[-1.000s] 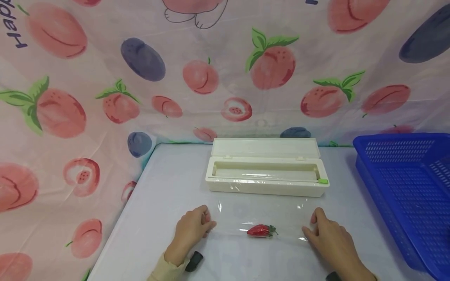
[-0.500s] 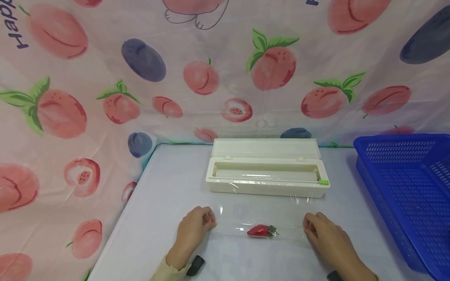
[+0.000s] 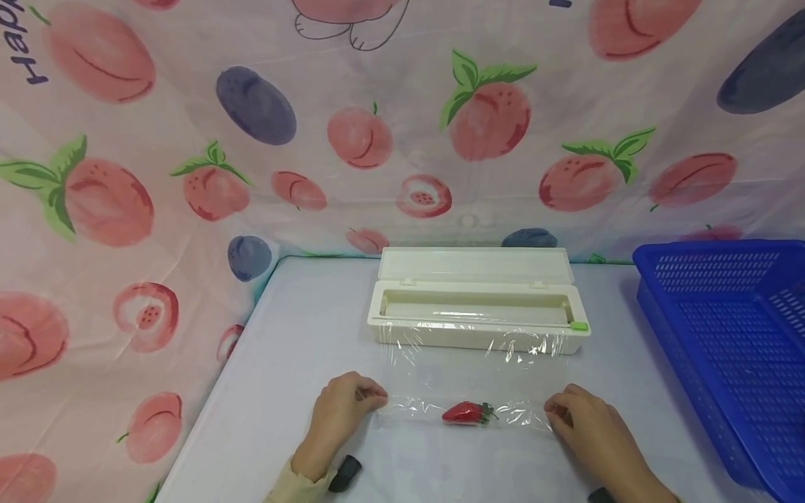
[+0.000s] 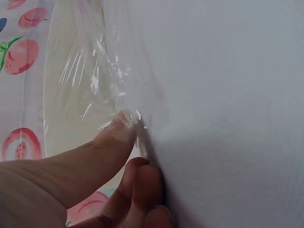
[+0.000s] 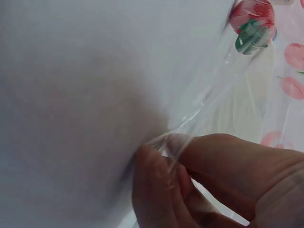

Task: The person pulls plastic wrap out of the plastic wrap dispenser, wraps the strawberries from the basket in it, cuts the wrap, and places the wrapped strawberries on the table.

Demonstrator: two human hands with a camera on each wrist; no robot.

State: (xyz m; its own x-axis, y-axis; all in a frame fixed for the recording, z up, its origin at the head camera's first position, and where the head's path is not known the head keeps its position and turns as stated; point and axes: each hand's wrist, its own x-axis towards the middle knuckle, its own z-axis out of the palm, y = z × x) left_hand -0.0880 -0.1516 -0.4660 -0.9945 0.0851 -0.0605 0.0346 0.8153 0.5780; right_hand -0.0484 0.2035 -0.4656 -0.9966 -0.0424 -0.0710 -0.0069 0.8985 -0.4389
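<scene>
We saw left hand (image 3: 342,412) and right hand (image 3: 594,427) fingers pinching creased film (image 3: 525,414) | we judged uneven pulling could roll the strawberry (image 3: 465,413)

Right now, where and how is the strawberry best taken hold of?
Probably by the red body of the strawberry, just short of the green leaves, pinching its two long sides from above: it lies on its side, tip toward the left hand, leaves toward the right hand. Cling film may cover it.

Left hand (image 3: 342,405): pinching, thumb (image 4: 113,145) opposed to curled fingers (image 4: 148,184). Right hand (image 3: 586,422), well apart to its right: pinching, fingers bent. Forearms (image 3: 312,453) angle inward behind the hands.
</scene>
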